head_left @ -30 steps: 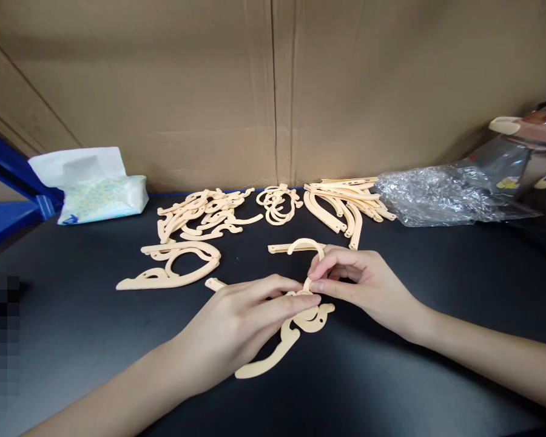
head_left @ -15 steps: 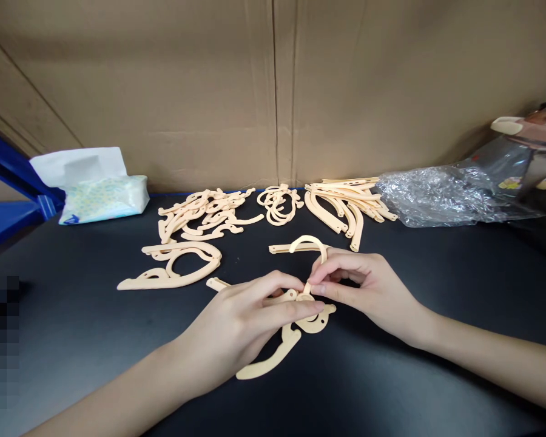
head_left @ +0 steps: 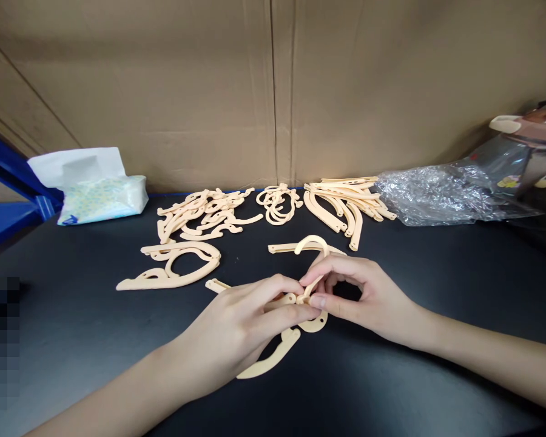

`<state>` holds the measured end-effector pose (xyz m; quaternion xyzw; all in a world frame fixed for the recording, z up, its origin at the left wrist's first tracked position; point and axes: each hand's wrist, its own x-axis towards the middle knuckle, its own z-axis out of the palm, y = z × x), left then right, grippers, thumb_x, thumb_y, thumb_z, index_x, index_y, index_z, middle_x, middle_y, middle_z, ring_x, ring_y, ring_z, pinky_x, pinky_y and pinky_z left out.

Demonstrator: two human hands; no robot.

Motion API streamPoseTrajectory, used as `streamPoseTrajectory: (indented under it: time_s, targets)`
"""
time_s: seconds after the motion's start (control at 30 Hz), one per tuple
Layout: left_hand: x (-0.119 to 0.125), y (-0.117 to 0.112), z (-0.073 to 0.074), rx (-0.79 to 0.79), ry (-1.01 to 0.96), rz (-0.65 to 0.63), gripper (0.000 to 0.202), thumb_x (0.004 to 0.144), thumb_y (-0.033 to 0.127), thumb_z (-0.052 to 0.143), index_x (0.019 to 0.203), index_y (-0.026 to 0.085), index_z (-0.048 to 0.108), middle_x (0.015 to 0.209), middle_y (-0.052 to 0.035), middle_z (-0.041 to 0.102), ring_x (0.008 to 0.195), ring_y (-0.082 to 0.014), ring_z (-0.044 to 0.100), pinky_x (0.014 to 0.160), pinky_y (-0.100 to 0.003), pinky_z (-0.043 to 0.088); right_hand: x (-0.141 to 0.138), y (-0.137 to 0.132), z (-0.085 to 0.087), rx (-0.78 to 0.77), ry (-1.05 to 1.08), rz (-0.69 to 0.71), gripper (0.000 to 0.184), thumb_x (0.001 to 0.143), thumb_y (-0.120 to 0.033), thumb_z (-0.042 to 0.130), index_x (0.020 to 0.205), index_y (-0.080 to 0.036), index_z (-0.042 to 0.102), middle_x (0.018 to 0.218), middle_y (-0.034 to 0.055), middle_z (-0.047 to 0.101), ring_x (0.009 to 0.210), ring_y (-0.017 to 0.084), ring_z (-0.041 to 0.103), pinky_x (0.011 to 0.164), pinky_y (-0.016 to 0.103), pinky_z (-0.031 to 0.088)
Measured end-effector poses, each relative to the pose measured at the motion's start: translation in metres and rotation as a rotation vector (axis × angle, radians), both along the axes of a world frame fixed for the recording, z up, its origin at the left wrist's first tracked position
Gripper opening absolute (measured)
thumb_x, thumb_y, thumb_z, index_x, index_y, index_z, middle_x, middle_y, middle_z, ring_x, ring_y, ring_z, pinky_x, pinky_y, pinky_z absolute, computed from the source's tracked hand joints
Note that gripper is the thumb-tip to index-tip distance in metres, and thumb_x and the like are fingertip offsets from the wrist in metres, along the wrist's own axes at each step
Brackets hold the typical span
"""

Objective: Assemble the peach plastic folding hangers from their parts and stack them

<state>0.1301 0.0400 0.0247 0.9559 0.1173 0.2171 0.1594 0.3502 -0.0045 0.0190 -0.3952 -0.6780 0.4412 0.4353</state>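
Head view, from here: right hand (head_left: 364,291) pinching hook (head_left: 312,239); left hand (head_left: 250,321), fingers closed on piece (head_left: 287,300) just beside. Parts (head_left: 355,195) heaped along far edge of table (head_left: 355,388).

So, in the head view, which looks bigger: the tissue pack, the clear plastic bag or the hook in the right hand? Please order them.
1. Clear plastic bag
2. Tissue pack
3. Hook in the right hand: smallest, although it is nearest
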Motion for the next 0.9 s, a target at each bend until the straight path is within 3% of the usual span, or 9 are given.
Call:
streamPoseTrajectory:
  time_s: [0.2,0.4,0.53,0.67,0.9]
  targets:
    - [0.0010,-0.0014,-0.0041,-0.117,-0.121,0.010,0.036,0.097,0.008,0.049,0.130,0.019,0.047,0.115,-0.0021,0.066,0.099,-0.0082,0.063,0.086,-0.016,0.048,0.0018,0.0040,0.0007,-0.111,0.056,-0.017,0.011,0.084,-0.022,0.071,0.093,-0.020,0.066,0.081,-0.0025,0.062,0.072,0.009,0.060,0.064,0.021,0.050]
    - [0.0001,-0.0032,-0.0061,-0.120,-0.145,0.165,0.044,0.096,0.017,0.055,0.137,0.025,0.041,0.101,0.0033,0.069,0.083,-0.0080,0.065,0.080,-0.018,0.050,0.0028,0.0041,-0.0019,-0.181,0.109,0.013,0.033,0.074,-0.019,0.080,0.104,-0.022,0.065,0.086,-0.0029,0.063,0.074,0.009,0.060,0.071,0.023,0.052]
    - [0.0007,-0.0025,-0.0033,-0.081,-0.168,0.191,0.029,0.094,0.020,0.057,0.123,0.021,0.053,0.087,0.0034,0.067,0.076,-0.0086,0.062,0.073,-0.018,0.050,0.0027,0.0052,-0.0027,-0.232,0.149,0.006,0.030,0.074,-0.018,0.080,0.100,-0.021,0.066,0.082,-0.0034,0.064,0.071,0.009,0.061,0.068,0.023,0.052]
    - [0.0020,-0.0003,-0.0053,-0.101,-0.190,0.163,0.014,0.093,0.017,0.059,0.107,0.018,0.058,0.087,0.0022,0.067,0.074,-0.0080,0.062,0.070,-0.017,0.049,0.0024,0.0070,-0.0021,-0.258,0.173,0.023,0.023,0.075,-0.018,0.079,0.094,-0.019,0.065,0.079,-0.0031,0.068,0.069,0.008,0.062,0.067,0.021,0.052]
    - [0.0022,0.0013,-0.0047,-0.059,-0.170,0.151,0.014,0.092,0.018,0.061,0.106,0.018,0.059,0.087,0.0021,0.069,0.072,-0.0090,0.063,0.066,-0.019,0.049,0.0036,0.0083,-0.0039,-0.266,0.171,0.035,0.028,0.076,-0.017,0.078,0.098,-0.019,0.061,0.082,-0.0035,0.068,0.073,0.009,0.064,0.071,0.022,0.052]
